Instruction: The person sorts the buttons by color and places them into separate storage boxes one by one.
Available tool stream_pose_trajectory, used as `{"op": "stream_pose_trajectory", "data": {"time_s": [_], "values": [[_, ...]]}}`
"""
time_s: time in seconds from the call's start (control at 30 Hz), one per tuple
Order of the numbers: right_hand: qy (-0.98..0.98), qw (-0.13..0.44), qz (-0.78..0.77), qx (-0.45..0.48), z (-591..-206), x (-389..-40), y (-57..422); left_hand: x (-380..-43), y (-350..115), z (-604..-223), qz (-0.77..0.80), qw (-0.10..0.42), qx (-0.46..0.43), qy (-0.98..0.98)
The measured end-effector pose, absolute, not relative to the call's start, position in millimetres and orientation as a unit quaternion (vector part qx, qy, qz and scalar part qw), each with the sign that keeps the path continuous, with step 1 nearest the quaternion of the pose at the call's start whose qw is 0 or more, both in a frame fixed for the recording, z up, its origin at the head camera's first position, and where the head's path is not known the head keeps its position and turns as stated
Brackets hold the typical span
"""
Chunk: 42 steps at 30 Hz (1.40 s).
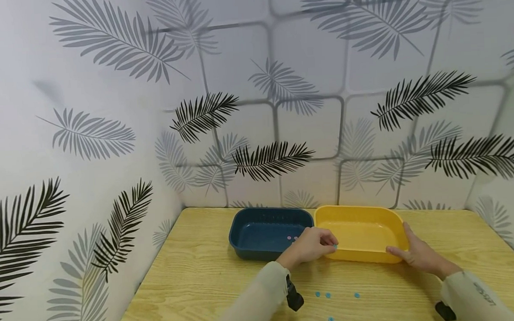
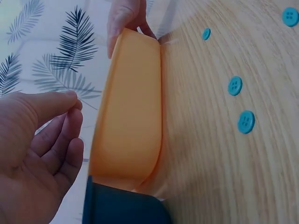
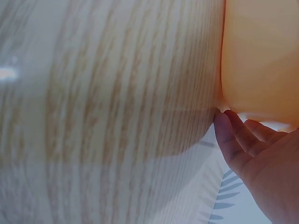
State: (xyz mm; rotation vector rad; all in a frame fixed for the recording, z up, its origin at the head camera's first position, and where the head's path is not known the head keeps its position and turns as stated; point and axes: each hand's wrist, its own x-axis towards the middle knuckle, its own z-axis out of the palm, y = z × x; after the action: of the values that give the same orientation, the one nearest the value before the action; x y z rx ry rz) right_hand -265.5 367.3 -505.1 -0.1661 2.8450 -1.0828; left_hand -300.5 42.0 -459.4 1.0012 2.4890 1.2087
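My left hand pinches a small blue button between thumb and fingertip, above the left front edge of the yellow tray. In the left wrist view the pinched button is hidden behind the fingertips. At the tray's right end my right hand holds its corner, thumb at the front wall and fingers along the side. The right wrist view shows those fingers against the tray's outer wall. Touching the yellow tray on the left stands a dark blue tray, with small pink buttons inside, partly covered by my left hand.
Several blue buttons lie loose on the wooden table in front of the trays, among them one button to the right and another button nearer me. A wall with a leaf pattern rises right behind the table.
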Motion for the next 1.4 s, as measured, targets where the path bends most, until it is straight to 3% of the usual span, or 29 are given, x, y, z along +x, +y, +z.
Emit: {"op": "stream_pose_trajectory", "data": {"time_s": [0.53, 1.4], "values": [[0.935, 0.07, -0.345, -0.046, -502.0, -264.2, 367.0, -313.8, 56.1, -471.2, 0.421, 0.052, 0.283, 0.86], [0.931, 0.064, -0.355, -0.051, -499.5, -264.0, 366.4, -322.6, 73.6, -466.1, 0.429, 0.105, 0.254, 0.86]]}}
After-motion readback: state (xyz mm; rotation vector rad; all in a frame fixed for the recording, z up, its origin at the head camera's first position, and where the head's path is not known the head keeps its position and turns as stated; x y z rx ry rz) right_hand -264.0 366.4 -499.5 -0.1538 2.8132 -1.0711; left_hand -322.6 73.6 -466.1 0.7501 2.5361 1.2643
